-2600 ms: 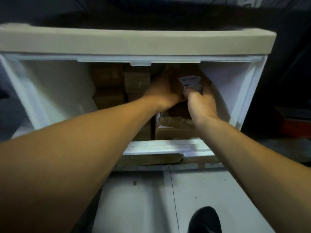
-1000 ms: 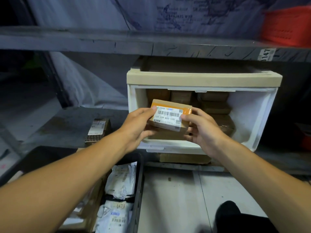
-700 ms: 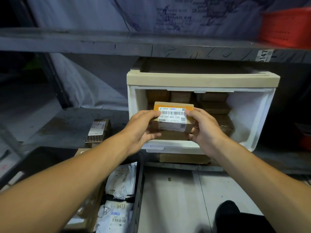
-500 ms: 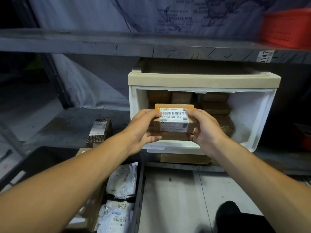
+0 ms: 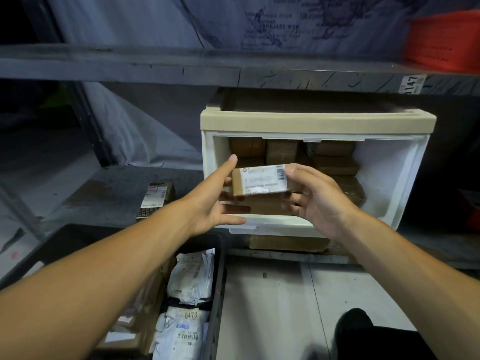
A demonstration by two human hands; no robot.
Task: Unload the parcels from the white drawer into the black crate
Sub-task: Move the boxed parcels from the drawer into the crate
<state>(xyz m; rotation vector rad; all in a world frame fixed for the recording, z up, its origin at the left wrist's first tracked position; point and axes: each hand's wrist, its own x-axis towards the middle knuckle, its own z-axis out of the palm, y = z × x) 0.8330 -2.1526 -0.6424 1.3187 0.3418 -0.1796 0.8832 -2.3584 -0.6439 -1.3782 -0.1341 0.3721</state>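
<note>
Grey metal shelving (image 5: 181, 71) fills the background, with a white drawer (image 5: 384, 183) of brown boxes (image 5: 335, 165) pulled open on its lower shelf. Just in front of the drawer, the right hand (image 5: 315, 201) pinches a small cardboard parcel (image 5: 259, 181) between thumb and curled fingers, while the left hand (image 5: 217, 197), fingers nearly straight, touches the parcel's left end. Near left, below the arms, a black crate (image 5: 217, 281) holds white mailbags (image 5: 192, 276).
</note>
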